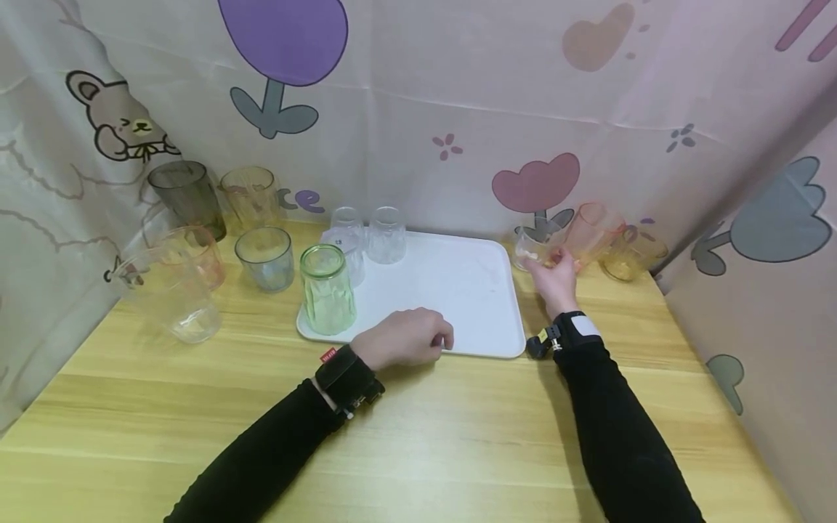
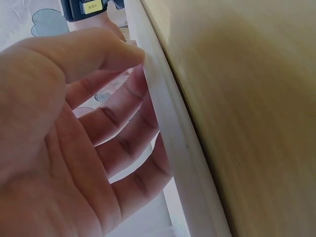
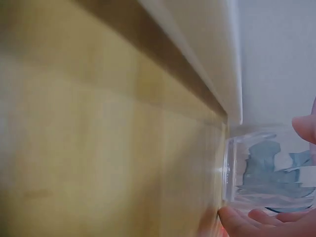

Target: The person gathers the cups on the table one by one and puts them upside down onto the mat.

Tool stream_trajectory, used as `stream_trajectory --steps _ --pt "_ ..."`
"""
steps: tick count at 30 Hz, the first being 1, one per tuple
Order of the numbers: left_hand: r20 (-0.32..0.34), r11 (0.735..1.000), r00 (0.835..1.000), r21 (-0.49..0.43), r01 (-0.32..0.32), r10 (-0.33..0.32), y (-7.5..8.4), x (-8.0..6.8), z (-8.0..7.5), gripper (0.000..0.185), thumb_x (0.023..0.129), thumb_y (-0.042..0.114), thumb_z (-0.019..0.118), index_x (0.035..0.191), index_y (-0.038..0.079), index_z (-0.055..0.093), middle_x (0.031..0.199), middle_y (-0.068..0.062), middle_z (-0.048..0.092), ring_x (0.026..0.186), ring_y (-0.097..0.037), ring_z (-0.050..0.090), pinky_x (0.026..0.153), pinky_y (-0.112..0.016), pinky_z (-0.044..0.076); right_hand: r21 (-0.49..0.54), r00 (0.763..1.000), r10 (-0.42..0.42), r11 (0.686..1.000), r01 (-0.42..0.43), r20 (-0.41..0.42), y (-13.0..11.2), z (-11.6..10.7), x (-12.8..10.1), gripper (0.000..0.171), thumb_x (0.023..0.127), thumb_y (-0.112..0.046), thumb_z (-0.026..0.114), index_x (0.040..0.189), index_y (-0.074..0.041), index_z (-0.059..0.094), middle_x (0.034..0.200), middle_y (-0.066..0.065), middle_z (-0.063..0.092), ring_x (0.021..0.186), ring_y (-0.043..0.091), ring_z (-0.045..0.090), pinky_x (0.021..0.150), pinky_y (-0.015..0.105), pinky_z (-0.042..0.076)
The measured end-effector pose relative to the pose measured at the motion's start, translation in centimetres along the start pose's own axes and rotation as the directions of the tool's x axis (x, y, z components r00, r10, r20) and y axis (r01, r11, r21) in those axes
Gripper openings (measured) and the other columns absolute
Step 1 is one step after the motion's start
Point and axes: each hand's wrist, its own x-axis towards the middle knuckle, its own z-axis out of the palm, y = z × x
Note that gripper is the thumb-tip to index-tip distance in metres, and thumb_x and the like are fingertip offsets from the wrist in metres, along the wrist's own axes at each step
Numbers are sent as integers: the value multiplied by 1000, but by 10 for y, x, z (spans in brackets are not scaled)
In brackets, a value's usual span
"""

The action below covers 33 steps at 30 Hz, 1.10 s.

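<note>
My right hand is at the far right corner of a white tray, holding a clear glass that stands on the table. In the right wrist view, the thumb lies on one side of this clear glass and the fingers on the other. My left hand hangs over the tray's front edge with fingers loosely curled and nothing in them. The left wrist view shows its fingers by the tray rim. On the tray's left part stand an upside-down green glass and several small clear glasses.
Right of my right hand are a pink glass and an amber glass. Left of the tray stand a dark grey glass, a yellowish glass, a bluish glass, a pinkish glass and a large clear glass.
</note>
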Motion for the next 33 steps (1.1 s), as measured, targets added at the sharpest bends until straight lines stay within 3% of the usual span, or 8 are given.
stream_trajectory --steps 9,20,26,33 --pt "-3 1000 1000 -7 -14 14 -1 -1 -1 20 94 9 66 107 20 77 96 5 67 88 -12 57 70 -29 51 -133 999 -8 991 14 47 -5 -1 11 98 92 -34 74 162 -1 14 165 23 26 150 38 29 124 45 27" --pt "-1 1000 1000 -15 -8 8 0 -2 -1 18 96 11 67 107 21 77 94 9 64 87 -10 57 69 -28 51 -163 1000 -21 986 23 15 -10 -1 12 103 92 -46 74 160 2 15 161 27 32 147 39 32 123 48 28" --pt "7 1000 1000 -1 -7 7 2 -2 -1 18 98 12 66 108 21 77 94 11 62 87 -10 57 69 -28 51 -162 999 -17 986 23 40 -10 -5 11 104 93 -49 73 161 2 13 160 25 29 147 36 30 123 47 28" --pt "2 1000 1000 -15 -13 13 3 -5 -4 17 98 11 67 107 19 78 91 10 62 86 -10 57 68 -28 51 -132 998 -48 990 51 32 -15 -9 2 98 91 -53 73 155 3 23 150 24 36 136 34 38 117 45 34"
